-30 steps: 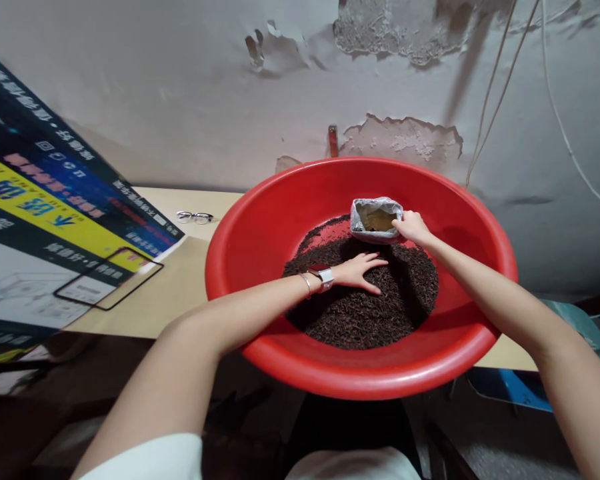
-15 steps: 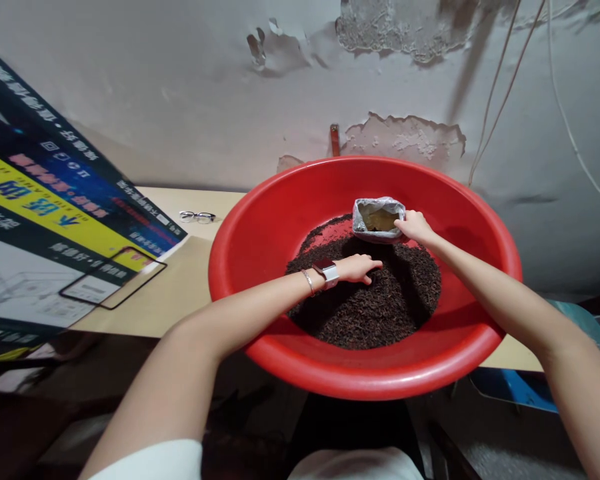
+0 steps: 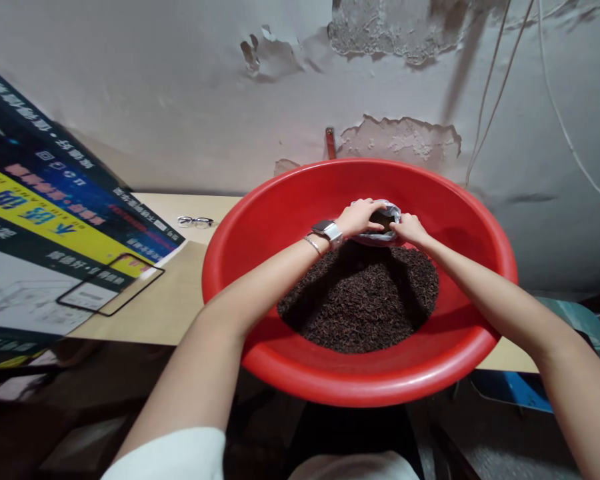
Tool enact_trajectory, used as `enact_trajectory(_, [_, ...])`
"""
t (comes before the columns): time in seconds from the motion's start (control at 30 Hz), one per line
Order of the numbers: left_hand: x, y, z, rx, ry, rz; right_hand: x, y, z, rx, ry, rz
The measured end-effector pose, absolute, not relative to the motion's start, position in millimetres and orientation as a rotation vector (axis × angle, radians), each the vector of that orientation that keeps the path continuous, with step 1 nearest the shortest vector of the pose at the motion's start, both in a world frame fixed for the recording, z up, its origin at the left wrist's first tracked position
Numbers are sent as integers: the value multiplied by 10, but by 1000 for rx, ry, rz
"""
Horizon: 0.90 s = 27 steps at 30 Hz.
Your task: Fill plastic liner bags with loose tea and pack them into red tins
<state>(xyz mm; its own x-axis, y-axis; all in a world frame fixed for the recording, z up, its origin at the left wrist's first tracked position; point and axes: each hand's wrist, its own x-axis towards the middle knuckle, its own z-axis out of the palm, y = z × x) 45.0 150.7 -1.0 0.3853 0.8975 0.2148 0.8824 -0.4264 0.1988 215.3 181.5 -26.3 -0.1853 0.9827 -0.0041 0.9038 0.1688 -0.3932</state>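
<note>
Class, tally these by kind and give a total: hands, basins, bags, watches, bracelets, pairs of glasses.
Hands: 2 (left hand, right hand)
Basin: 1
Bag: 1
Watch: 1
Bracelet: 1
Glasses: 1
Total: 7

From my remote station I'm seeing the basin [image 3: 370, 393] showing smooth, glossy red plastic, its thick rim throwing back a sheen. The dark leaf-like bits [image 3: 370, 307] are looking dry, rough and matt. The pouch [image 3: 380, 238] is showing crinkled, faintly shiny silvery film, and the watch [image 3: 329, 231] is gleaming like metal. The tabletop [image 3: 175, 317] is looking smooth; the painted wall [image 3: 180, 100] is flaking into rough, chalky plaster [image 3: 400, 138].
</note>
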Motion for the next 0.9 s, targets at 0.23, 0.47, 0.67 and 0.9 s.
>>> enact_trajectory(0.23, [390, 891, 17, 2481, 1853, 653, 2139, 1816, -283, -1797, -2200, 460])
enact_trajectory(0.47, [105, 607, -363, 2094, 1662, -485, 2134, 1807, -271, -1831, -2188, 448])
enact_trajectory(0.67, [199, 512, -669, 2034, 1745, -417, 2138, 1796, -262, -1844, -2179, 457])
enact_trajectory(0.9, [258, 521, -656, 2215, 1706, -328, 2134, 1777, -241, -1835, -2186, 464])
